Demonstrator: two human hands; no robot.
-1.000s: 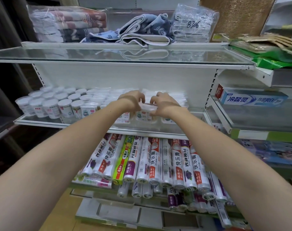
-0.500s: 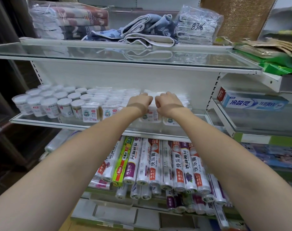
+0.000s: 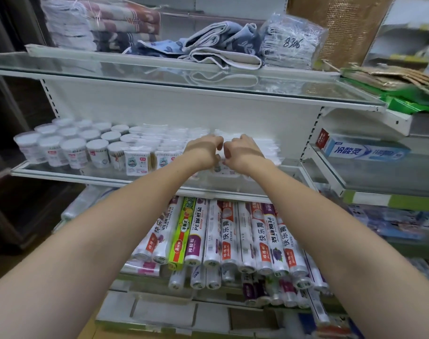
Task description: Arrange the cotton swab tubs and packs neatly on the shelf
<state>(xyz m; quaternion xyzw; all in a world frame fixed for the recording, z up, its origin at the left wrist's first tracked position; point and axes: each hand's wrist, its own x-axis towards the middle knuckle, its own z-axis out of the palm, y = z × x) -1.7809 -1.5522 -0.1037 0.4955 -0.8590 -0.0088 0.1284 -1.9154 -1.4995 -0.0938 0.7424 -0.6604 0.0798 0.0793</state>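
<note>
**Both hands buried in the swab packs, middle shelf**

Both arms reach up toward 12 o'clock onto the glass middle shelf (image 3: 61, 172). The left hand (image 3: 201, 152) and right hand (image 3: 240, 152) sit knuckle to knuckle, almost touching, fingers curled down over the clear plastic packs of cotton swabs (image 3: 264, 148) in the middle of the row. Looks like each hand grips a pack, but the fingertips are hidden behind the knuckles, so exactly what they pinch I can't tell.

Off at 9 o'clock from the hands, the round clear cotton swab tubs with white lids (image 3: 74, 150) stand upright in tight rows, the swabs packed on end inside. Between the tubs and the hands are small clear packs with cartoon labels (image 3: 137, 160), wooden-stick swabs showing through.

Up at 12 o'clock, the top glass shelf holds folded blue and white towels (image 3: 220, 45) and a clear bag of white cloths marked 8306 (image 3: 291, 42). Down at 6 o'clock lie rolls of plastic wrap and bags (image 3: 223, 236), stacked lengthwise. At 3 o'clock there's a blue and white toothpaste box (image 3: 365, 150).
</note>
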